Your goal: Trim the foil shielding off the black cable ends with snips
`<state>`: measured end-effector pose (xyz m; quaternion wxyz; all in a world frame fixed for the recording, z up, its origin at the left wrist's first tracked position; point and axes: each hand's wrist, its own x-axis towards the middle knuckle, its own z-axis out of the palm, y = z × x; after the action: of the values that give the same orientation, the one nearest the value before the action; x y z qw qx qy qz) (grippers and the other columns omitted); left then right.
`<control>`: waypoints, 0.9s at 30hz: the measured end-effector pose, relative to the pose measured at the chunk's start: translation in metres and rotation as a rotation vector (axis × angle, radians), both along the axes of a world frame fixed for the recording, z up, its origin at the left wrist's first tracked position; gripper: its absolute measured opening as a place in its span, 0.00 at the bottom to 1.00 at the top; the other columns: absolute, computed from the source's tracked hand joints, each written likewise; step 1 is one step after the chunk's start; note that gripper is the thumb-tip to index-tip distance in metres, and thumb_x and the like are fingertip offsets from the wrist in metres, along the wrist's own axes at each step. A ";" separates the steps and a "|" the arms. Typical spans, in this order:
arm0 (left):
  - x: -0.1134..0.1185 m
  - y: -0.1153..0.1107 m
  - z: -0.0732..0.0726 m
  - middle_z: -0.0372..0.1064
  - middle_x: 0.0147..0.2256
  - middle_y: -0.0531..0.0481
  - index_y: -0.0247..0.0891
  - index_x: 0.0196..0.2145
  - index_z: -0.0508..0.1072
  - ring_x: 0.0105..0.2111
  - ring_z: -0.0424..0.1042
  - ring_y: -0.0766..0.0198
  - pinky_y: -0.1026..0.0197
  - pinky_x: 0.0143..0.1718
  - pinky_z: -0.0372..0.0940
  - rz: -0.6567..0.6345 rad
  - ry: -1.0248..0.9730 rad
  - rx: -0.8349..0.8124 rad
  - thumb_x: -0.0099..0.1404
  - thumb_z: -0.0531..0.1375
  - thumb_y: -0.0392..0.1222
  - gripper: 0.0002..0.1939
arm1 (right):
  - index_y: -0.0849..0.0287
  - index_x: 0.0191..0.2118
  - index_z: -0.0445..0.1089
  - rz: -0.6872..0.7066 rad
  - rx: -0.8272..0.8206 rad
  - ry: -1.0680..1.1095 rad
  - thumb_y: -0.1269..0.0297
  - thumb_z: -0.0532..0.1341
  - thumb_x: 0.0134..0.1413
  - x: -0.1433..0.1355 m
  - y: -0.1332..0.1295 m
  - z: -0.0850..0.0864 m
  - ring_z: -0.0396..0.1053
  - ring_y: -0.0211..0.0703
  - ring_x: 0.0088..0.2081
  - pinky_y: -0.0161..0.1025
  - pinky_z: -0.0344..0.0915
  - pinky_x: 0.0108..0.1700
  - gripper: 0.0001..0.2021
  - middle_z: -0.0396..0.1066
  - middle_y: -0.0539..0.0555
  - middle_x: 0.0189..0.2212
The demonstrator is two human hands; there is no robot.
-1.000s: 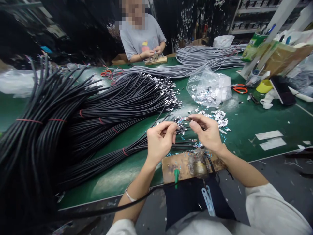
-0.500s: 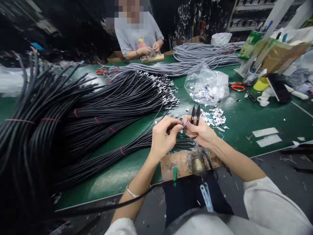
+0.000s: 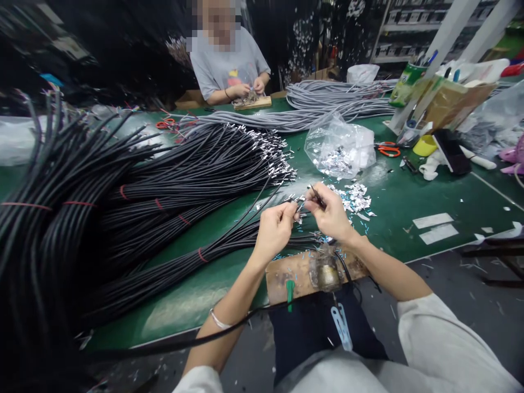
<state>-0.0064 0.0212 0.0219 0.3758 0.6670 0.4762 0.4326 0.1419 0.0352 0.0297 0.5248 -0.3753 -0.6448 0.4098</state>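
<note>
My left hand (image 3: pixel 275 228) is closed, its thumb and fingertips pinching a thin cable end (image 3: pixel 301 207) just left of my right hand. My right hand (image 3: pixel 333 215) is wrapped round a pair of black thread snips (image 3: pixel 317 196), partly hidden by the fingers. Its fingertips are close to the cable end; whether the blades touch it I cannot tell. Below both hands a wooden board (image 3: pixel 282 278) carries a small metal fixture (image 3: pixel 328 277). A bundle of black cables (image 3: pixel 229 243) runs in from the left, its ends near the board.
Large bundles of black cables (image 3: pixel 196 169) cover the left side. White and blue scraps (image 3: pixel 354 197) lie beyond my right hand, near a clear plastic bag (image 3: pixel 341 144). Orange-handled scissors (image 3: pixel 388 149) and a phone (image 3: pixel 450 151) are at right. Across the table a co-worker (image 3: pixel 229 65) handles something small.
The snips have turned in my right hand, from blades pointing up and away to lying beside the fingers. Both hands have drawn slightly apart at the fingertips. The whole view has shifted a little.
</note>
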 end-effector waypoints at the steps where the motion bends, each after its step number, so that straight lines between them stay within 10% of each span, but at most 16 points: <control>1: 0.000 -0.001 -0.001 0.50 0.15 0.57 0.36 0.21 0.63 0.16 0.48 0.72 0.65 0.19 0.45 -0.002 0.003 -0.002 0.67 0.49 0.53 0.23 | 0.58 0.26 0.62 -0.085 0.062 -0.025 0.58 0.63 0.51 0.003 0.004 0.000 0.55 0.35 0.27 0.35 0.54 0.29 0.12 0.58 0.48 0.24; 6: 0.000 -0.005 0.003 0.50 0.16 0.56 0.36 0.21 0.63 0.17 0.49 0.72 0.65 0.19 0.44 0.018 -0.074 -0.016 0.67 0.49 0.53 0.23 | 0.56 0.27 0.63 -0.383 -0.182 0.274 0.52 0.58 0.55 0.024 0.021 0.005 0.42 0.31 0.18 0.34 0.43 0.19 0.14 0.49 0.43 0.18; 18: 0.000 -0.009 0.008 0.48 0.17 0.57 0.35 0.25 0.69 0.18 0.48 0.71 0.64 0.21 0.45 0.045 -0.071 0.027 0.67 0.50 0.51 0.20 | 0.60 0.33 0.76 -0.110 0.133 -0.146 0.61 0.62 0.52 0.015 -0.004 0.014 0.63 0.36 0.27 0.36 0.59 0.31 0.08 0.70 0.51 0.24; 27: 0.003 -0.013 0.012 0.60 0.20 0.53 0.35 0.26 0.71 0.20 0.53 0.70 0.64 0.22 0.48 0.083 0.063 0.129 0.68 0.51 0.49 0.19 | 0.61 0.25 0.74 -0.039 -0.135 0.026 0.55 0.63 0.49 0.016 -0.001 0.013 0.51 0.29 0.18 0.33 0.48 0.22 0.13 0.58 0.44 0.15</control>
<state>-0.0038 0.0082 0.0336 0.2985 0.6828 0.4863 0.4563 0.1580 0.0339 0.0423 0.5146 -0.4170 -0.6014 0.4468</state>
